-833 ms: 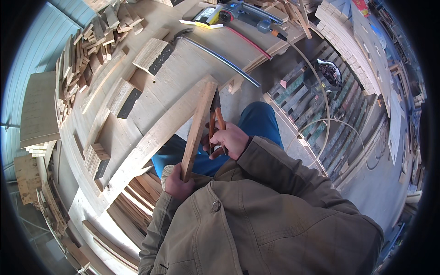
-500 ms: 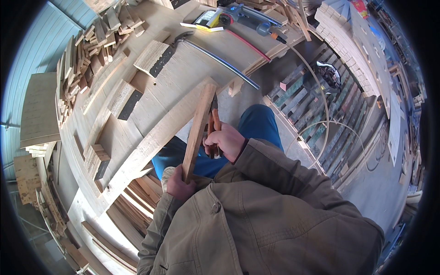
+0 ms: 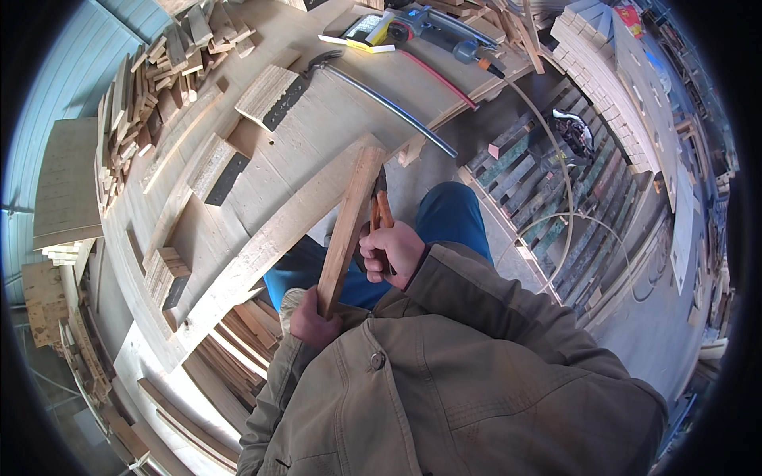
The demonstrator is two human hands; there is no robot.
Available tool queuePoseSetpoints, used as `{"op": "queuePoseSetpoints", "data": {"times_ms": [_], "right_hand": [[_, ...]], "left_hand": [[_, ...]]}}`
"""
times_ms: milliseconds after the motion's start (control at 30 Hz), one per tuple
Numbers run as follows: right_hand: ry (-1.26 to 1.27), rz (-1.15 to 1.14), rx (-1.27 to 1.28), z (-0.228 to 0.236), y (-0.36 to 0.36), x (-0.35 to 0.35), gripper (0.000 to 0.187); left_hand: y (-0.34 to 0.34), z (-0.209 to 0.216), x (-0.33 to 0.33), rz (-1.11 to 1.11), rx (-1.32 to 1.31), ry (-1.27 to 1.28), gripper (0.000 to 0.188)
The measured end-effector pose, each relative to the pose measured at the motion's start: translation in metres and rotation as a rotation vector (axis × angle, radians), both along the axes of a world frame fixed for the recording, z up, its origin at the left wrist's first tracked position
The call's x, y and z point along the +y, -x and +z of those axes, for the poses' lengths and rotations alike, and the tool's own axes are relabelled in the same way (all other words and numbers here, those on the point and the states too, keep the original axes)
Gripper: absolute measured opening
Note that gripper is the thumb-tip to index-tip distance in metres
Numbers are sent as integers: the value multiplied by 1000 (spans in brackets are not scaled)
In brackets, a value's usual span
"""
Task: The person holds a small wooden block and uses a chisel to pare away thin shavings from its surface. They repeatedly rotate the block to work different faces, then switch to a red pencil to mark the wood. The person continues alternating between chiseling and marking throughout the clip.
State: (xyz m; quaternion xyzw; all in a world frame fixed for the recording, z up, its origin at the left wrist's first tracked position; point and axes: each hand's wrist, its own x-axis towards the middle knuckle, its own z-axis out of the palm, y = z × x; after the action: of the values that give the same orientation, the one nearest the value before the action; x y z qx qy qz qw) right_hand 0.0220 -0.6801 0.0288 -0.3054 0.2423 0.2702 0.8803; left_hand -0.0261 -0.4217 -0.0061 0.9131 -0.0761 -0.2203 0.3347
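One wooden bar (image 3: pixel 349 232), at frame centre, is gripped low by the left hand (image 3: pixel 314 319); the right hand (image 3: pixel 397 250) clasps orange-handled pliers (image 3: pixel 385 208) beside it. Wood strips (image 3: pixel 252 325) lie below the desk (image 3: pixel 290 163) edge, lower left.

The right grip (image 3: pixel 394 252) has closed more tightly around the orange-handled pliers (image 3: pixel 385 209), whose handles, spread apart a moment ago, now sit closer together.

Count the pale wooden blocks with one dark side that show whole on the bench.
3: the top block, the middle block to its lower left, and the bottom block, lower left again. More may be hidden or cut off at the upper edge.
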Motion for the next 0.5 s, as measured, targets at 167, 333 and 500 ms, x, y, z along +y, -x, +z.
{"op": "queuePoseSetpoints", "data": {"times_ms": [167, 333, 500], "right_hand": [[78, 3, 38, 5, -1, -1, 18], [129, 3, 60, 10, -3, -2, 24], [168, -1, 36, 7, -1, -2, 26]], "left_hand": [[1, -12, 4, -26, 11, 8, 60], [1, -18, 4, -22, 50, 21, 64], [2, -21, 9, -26, 31, 47, 67]]}}
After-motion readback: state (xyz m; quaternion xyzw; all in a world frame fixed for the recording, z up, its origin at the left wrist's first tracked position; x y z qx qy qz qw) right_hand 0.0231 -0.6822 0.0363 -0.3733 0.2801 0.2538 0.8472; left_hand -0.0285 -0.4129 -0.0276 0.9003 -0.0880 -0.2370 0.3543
